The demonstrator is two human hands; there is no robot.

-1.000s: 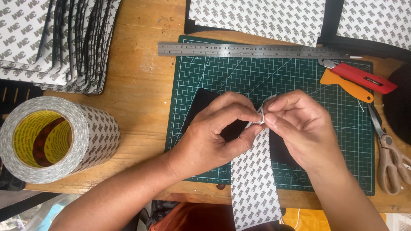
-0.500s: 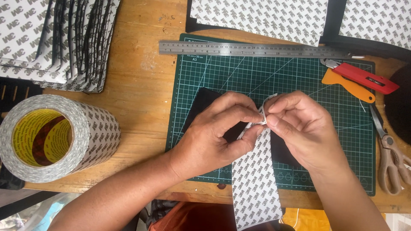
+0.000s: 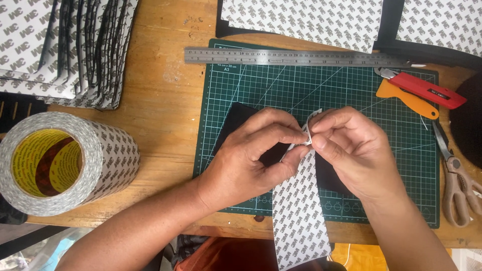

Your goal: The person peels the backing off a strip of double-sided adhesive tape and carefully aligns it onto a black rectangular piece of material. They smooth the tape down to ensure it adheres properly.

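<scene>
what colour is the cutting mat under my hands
Dark green cutting mat with a pale grid, seen in the head view.

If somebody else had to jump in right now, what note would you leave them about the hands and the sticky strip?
Left hand: fingertips pinch the top end of the patterned tape strip.
Right hand: pinches the same end, at the liner corner.
The strip lies over a black piece on the green cutting mat, its tail hanging off the table edge.
Done: strip cut and laid on the black piece.
Left: the liner appears barely lifted at the corner.
Nearby: ruler, red knife, scissors, tape roll.
</scene>
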